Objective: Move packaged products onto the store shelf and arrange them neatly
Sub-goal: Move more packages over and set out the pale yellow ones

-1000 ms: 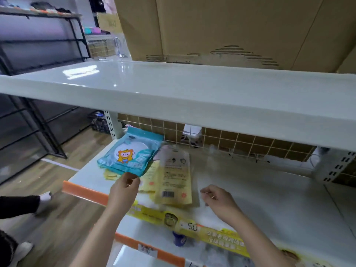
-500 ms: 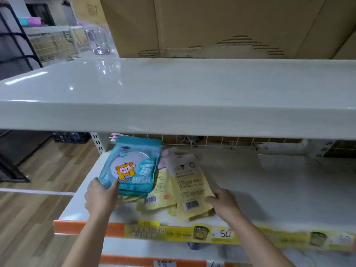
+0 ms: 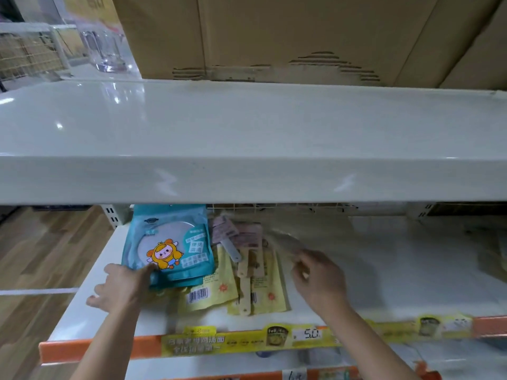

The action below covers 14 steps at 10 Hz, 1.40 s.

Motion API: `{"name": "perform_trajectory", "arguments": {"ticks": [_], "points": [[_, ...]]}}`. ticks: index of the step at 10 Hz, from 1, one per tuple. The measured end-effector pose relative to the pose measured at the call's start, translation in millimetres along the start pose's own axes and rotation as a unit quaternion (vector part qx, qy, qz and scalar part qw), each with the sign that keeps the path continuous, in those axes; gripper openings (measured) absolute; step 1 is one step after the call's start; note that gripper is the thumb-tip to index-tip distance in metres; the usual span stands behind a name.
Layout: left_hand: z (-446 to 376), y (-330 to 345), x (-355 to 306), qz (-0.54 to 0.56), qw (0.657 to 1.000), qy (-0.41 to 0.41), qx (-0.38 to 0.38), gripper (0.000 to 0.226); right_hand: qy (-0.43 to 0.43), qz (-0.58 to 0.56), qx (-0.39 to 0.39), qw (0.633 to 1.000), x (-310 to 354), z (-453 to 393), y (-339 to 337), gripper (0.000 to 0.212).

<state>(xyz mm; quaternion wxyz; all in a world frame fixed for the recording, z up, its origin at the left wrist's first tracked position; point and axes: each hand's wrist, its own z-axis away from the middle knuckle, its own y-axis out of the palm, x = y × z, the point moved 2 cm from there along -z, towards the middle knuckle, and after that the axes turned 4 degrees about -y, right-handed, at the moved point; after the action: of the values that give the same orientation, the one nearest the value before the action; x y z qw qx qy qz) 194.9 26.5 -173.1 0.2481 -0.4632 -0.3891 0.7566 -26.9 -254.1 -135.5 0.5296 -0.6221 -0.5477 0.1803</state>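
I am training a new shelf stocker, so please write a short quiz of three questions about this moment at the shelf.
1. True or false: the left hand grips the teal packet.
2. Which lies under the teal packet? A) yellow packets B) a glass jar C) a red box
3. What number shows on the price tag at the shelf edge?

Key: 1 true. 2 A. 3 about 5.0. The right hand is blurred; what it holds is unclear.
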Motion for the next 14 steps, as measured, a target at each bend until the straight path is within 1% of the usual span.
{"name": "perform_trajectory", "arguments": {"ticks": [1,2,3,4,5,6,7,8,9,10,11,12,13,14], "points": [[5,1,-3,0.036,0.998,-0.032,0.029,0.075,-0.024,-0.014,0.203,0.979,8,6,17,0.012],[6,2,-4,0.054,0.996,-0.053,0.045,0.068,-0.007,-0.018,0.279,0.96,11,10,24,0.022],[7,1,0,0.083,0.993,-0.059,0.06,0.04,0.044,-0.046,0.26,0.963,3,10,26,0.03],[13,1,6,0.131,0.989,-0.036,0.06,0.015,0.132,0.012,0.216,0.967,-19,7,33,0.047],[25,-1,16,0.158,0.985,-0.03,0.065,0.012,0.227,0.033,0.231,0.946,-36,8,47,0.075],[33,-3,30,0.191,0.978,-0.014,0.083,0.013,0.266,0.01,0.235,0.935,-40,6,57,0.098],[37,-5,38,0.224,0.97,-0.023,0.096,0.018,0.32,-0.083,0.222,0.918,-36,2,56,0.123],[39,-2,39,0.298,0.944,-0.082,0.117,0.026,0.343,-0.139,0.215,0.904,-30,-1,57,0.118],[47,-4,33,0.365,0.915,-0.125,0.118,0.03,0.362,-0.161,0.201,0.896,-32,4,60,0.069],[53,-2,27,0.356,0.917,-0.113,0.14,0.04,0.343,-0.152,0.191,0.907,-34,10,51,0.031],[58,3,21,0.358,0.914,-0.09,0.168,0.041,0.331,-0.199,0.164,0.908,-39,14,42,0.012],[71,3,17,0.391,0.896,-0.096,0.19,0.044,0.332,-0.254,0.147,0.897,-50,20,32,0.007],[85,6,19,0.447,0.873,-0.012,0.193,0.031,0.323,-0.276,0.121,0.897,-63,29,19,0.005],[119,5,9,0.516,0.833,0.014,0.199,0.02,0.304,-0.291,0.09,0.903,-77,35,1,0.005]]}}
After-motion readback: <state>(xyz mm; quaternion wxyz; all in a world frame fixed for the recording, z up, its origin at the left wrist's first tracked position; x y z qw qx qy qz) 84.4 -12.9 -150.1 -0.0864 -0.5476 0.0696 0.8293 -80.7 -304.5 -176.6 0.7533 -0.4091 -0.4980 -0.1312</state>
